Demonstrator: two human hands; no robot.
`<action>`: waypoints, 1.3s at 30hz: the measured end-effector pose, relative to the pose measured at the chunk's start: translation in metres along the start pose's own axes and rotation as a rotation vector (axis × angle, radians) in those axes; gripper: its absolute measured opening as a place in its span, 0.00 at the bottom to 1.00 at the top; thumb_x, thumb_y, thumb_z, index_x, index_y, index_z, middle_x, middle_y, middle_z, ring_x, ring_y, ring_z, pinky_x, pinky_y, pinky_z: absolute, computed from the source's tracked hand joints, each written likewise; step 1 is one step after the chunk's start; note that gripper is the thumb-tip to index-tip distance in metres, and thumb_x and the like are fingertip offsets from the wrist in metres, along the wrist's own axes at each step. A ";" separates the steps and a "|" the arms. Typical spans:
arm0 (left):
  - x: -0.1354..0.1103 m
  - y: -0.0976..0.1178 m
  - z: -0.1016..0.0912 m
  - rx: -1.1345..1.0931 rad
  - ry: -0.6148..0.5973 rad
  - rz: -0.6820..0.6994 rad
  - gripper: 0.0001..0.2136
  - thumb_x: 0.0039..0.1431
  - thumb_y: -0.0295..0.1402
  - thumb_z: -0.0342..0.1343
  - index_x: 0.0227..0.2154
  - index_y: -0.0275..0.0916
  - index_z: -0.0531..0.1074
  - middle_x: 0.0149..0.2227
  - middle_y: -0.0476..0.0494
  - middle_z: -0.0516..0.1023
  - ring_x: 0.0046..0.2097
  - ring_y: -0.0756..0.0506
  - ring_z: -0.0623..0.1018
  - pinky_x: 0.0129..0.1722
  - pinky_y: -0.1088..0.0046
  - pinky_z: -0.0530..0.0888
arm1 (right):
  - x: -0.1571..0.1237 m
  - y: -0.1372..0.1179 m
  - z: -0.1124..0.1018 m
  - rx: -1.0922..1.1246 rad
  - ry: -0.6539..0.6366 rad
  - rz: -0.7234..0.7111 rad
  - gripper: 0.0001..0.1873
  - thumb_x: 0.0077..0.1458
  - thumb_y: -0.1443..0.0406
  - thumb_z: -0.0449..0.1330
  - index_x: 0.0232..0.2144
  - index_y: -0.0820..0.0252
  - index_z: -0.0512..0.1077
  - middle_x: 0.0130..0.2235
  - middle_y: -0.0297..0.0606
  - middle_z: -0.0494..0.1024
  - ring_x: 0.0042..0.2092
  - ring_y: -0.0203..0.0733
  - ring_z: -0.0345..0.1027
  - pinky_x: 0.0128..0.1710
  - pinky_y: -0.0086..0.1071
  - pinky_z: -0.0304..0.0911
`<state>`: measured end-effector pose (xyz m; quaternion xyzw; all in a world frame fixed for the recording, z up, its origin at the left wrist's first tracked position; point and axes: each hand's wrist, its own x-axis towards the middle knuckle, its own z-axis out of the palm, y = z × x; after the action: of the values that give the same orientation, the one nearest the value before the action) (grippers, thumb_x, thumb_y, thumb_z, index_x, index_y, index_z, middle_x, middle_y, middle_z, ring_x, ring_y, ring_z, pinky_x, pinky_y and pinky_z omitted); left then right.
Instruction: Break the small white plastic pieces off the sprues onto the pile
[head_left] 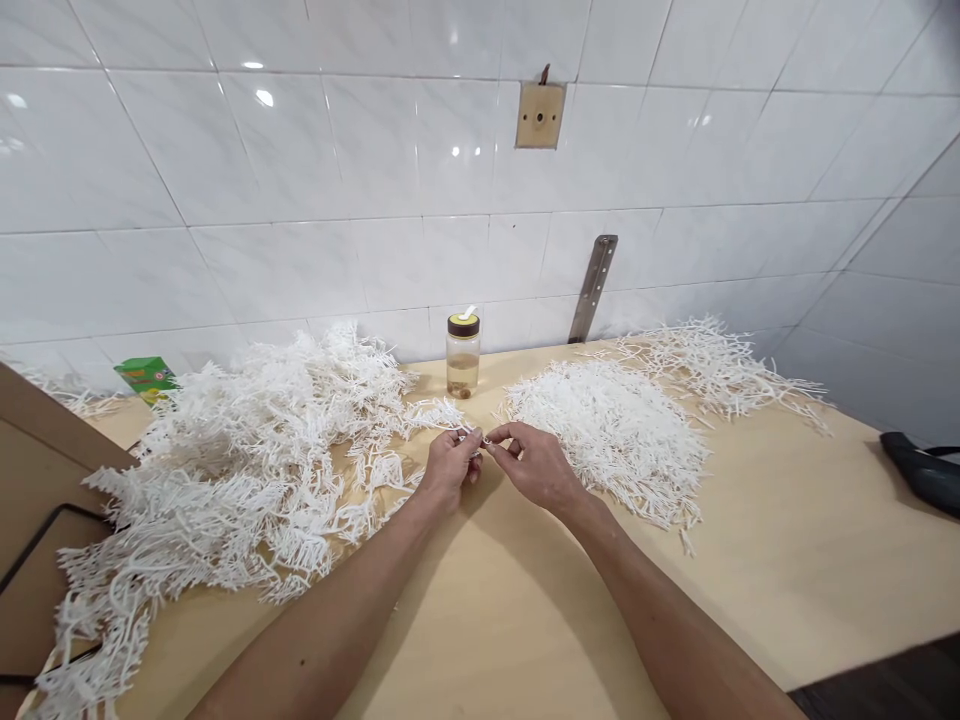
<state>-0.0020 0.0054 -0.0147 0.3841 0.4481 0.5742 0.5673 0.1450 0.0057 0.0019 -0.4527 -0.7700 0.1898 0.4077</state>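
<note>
My left hand [452, 465] is closed on a bunch of thin white branching strands [439, 412] that trails back toward the big tangled white pile [277, 450] on the left. Close beside it, my right hand [536, 462] pinches a strand end with thumb and forefinger, the fingertips almost meeting the left ones. To the right lies a heap of short loose white pieces [619, 435], just past my right hand. What material the strands are, I cannot tell.
A lidded bottle [463, 362] of yellowish liquid stands behind my hands. Longer white strands [720, 365] lie at the back right. A metal strip [593, 290] leans on the tiled wall. A green packet [146, 378], a brown board [45, 480] and a black object [922, 472] flank the table [787, 540].
</note>
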 end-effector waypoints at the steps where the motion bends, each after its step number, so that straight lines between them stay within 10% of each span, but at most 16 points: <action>1: 0.001 -0.001 0.000 -0.002 -0.003 0.001 0.19 0.44 0.47 0.67 0.26 0.36 0.69 0.17 0.54 0.66 0.17 0.55 0.62 0.15 0.79 0.56 | 0.000 0.001 0.001 -0.012 0.006 -0.008 0.07 0.57 0.62 0.58 0.35 0.57 0.76 0.36 0.36 0.81 0.28 0.36 0.69 0.33 0.31 0.65; 26: 0.007 0.000 -0.003 -0.090 0.112 0.047 0.19 0.42 0.45 0.68 0.24 0.37 0.67 0.21 0.53 0.69 0.23 0.53 0.69 0.25 0.76 0.67 | -0.006 -0.016 0.022 -0.064 -0.045 -0.220 0.04 0.56 0.70 0.53 0.29 0.57 0.64 0.31 0.35 0.71 0.29 0.36 0.63 0.31 0.29 0.59; 36: 0.000 0.008 -0.001 -0.118 -0.019 -0.015 0.21 0.49 0.47 0.64 0.35 0.31 0.79 0.31 0.41 0.75 0.32 0.50 0.73 0.32 0.73 0.71 | 0.013 0.033 -0.055 -0.240 0.646 0.132 0.09 0.56 0.67 0.53 0.39 0.63 0.70 0.44 0.50 0.74 0.35 0.42 0.69 0.38 0.37 0.66; 39: -0.001 0.009 0.000 -0.124 -0.040 -0.022 0.22 0.53 0.46 0.62 0.42 0.32 0.79 0.34 0.41 0.75 0.33 0.49 0.74 0.34 0.73 0.73 | 0.012 0.032 -0.050 -0.158 0.574 0.136 0.10 0.57 0.65 0.53 0.39 0.62 0.71 0.40 0.47 0.76 0.34 0.42 0.70 0.36 0.36 0.67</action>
<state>-0.0052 0.0048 -0.0060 0.3546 0.4047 0.5867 0.6052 0.1992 0.0281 0.0160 -0.5685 -0.6036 0.0205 0.5587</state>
